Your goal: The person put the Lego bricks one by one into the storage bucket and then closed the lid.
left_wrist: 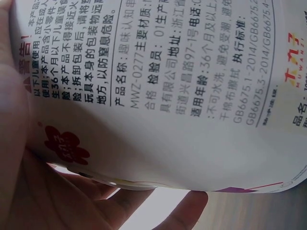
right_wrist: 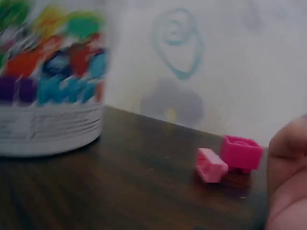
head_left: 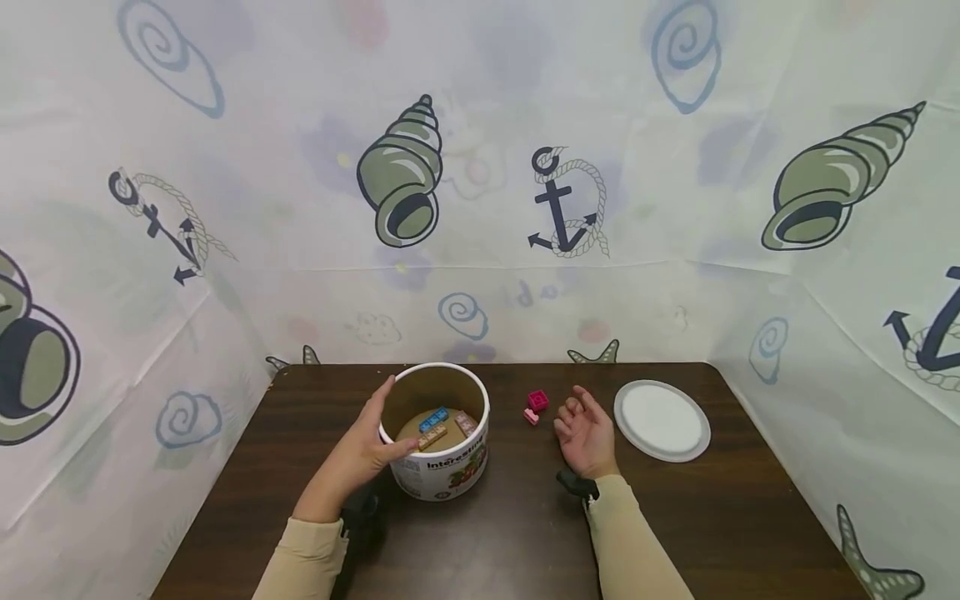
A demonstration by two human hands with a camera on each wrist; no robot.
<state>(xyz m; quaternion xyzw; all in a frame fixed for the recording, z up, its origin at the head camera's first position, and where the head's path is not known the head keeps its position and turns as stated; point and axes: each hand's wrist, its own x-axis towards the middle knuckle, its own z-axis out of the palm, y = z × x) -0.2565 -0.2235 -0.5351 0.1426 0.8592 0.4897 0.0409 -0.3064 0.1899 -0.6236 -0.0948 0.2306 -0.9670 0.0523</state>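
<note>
My left hand grips a white round tub by its left side, thumb at the rim and fingers spread around the wall. Inside the tub lie a blue toy brick, a tan brick and a pale pink brick. In the left wrist view the printed tub wall fills most of the picture. On the table, my right hand is palm up with loosely bent fingers and holds nothing. Just left of it sit a magenta brick and a small light pink brick, close together.
A white round lid or plate lies flat to the right of my right hand. The dark wooden table ends at a patterned cloth that hangs behind and on both sides.
</note>
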